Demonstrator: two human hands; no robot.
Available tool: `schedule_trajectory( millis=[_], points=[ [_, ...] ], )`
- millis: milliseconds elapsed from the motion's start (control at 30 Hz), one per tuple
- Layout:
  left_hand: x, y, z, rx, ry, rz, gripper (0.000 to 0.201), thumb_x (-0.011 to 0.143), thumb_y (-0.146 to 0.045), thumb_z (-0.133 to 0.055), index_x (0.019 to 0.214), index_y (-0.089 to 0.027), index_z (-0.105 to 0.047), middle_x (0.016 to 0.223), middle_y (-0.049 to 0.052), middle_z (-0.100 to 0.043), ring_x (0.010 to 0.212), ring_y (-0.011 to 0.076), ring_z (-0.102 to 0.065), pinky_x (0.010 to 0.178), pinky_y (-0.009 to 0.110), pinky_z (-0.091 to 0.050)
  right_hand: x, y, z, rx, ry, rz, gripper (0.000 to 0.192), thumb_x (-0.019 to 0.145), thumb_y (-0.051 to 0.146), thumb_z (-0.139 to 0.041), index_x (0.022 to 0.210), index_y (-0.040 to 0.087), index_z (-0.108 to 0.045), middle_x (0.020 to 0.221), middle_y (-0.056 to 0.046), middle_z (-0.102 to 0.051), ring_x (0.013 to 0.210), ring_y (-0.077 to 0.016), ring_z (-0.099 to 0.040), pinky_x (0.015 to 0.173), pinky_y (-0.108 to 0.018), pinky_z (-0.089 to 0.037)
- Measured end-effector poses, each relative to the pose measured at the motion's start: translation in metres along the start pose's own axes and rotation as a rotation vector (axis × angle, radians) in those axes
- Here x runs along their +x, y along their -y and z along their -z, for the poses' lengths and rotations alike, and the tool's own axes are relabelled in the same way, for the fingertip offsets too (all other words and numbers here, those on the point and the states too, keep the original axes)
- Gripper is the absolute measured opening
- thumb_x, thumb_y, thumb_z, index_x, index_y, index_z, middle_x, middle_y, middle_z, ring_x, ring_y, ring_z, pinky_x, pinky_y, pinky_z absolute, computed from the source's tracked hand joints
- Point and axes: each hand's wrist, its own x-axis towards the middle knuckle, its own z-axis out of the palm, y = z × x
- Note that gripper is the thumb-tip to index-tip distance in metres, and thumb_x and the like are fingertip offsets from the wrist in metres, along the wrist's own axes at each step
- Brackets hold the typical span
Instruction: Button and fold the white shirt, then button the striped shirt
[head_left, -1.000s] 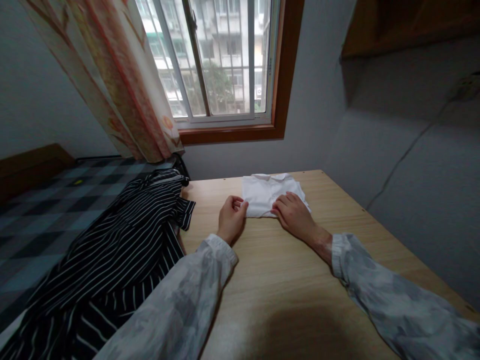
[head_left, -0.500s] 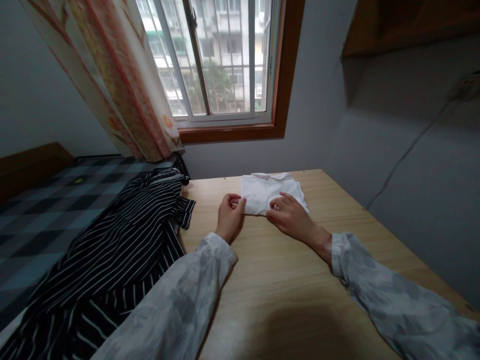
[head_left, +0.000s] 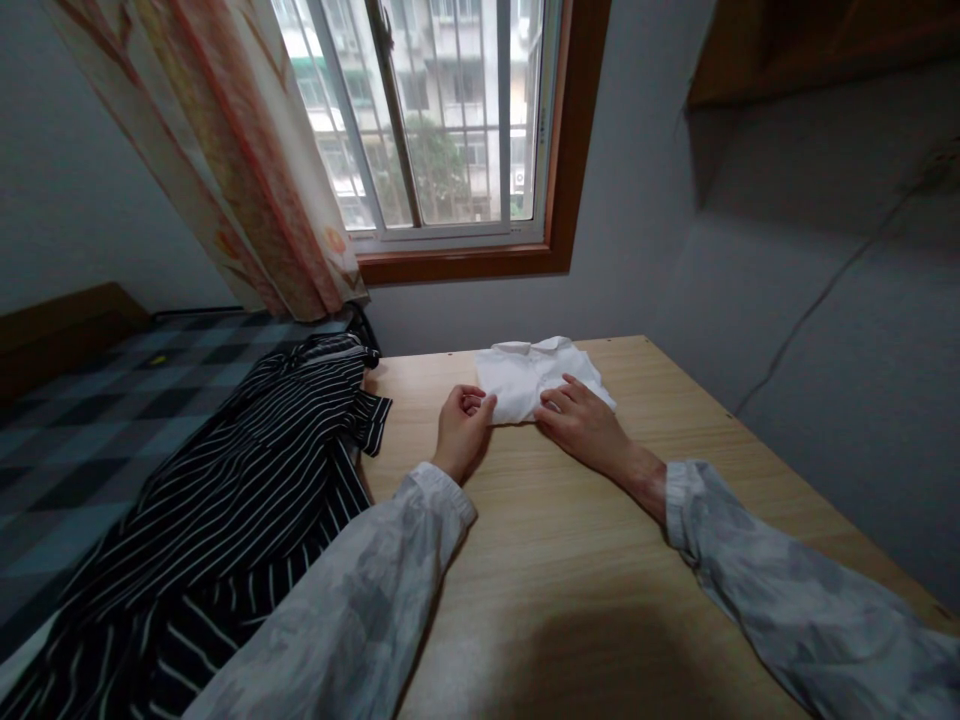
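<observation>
A folded white shirt (head_left: 517, 380) with its collar toward the wall lies at the far end of the wooden table (head_left: 540, 560). My left hand (head_left: 463, 425) is closed at the shirt's near left corner, thumb and fingers pinching its edge. On the near right side, my right hand (head_left: 583, 425) has its fingers curled onto the shirt's front edge, thumb and forefinger close together. Part of the shirt is hidden behind the right hand.
Left of the table, a black garment with white stripes (head_left: 247, 480) is spread over a bed with a checked cover (head_left: 82, 440), one end overlapping the table edge. A window (head_left: 450, 120) and curtain (head_left: 255, 170) are beyond. A cable (head_left: 817, 300) runs down the right wall.
The white shirt has shifted slightly away and to the left, its collar edge now more raised. Both hands keep nearly the same place at its near edge.
</observation>
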Motion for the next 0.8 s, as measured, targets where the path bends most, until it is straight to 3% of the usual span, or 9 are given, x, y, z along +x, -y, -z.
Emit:
schedule_trajectory(
  millis=[533,800],
  points=[
    [-0.001,-0.001,0.001,-0.021,0.015,0.012,0.044,0.077,-0.049,-0.09,0.097,-0.019,-0.066,0.075,0.0,-0.069,0.066,0.0139,-0.064,0.062,0.025,-0.047,-0.001,-0.012,-0.005,0.014,-0.02,0.047,0.015,0.102,0.015,-0.062,0.102,0.022,-0.074,0.106,-0.01,-0.071,0.107,-0.028,-0.064,0.123,-0.053,-0.048],
    [-0.001,0.001,0.001,-0.019,0.016,0.001,0.037,0.079,-0.044,-0.088,0.098,-0.018,-0.067,0.074,-0.001,-0.067,0.062,0.0121,-0.058,0.06,0.024,-0.043,-0.001,-0.016,-0.004,-0.006,-0.021,0.083,0.011,0.101,0.016,-0.065,0.097,0.023,-0.074,0.102,-0.009,-0.071,0.102,-0.0279,-0.064,0.117,-0.05,-0.051]
  ],
)
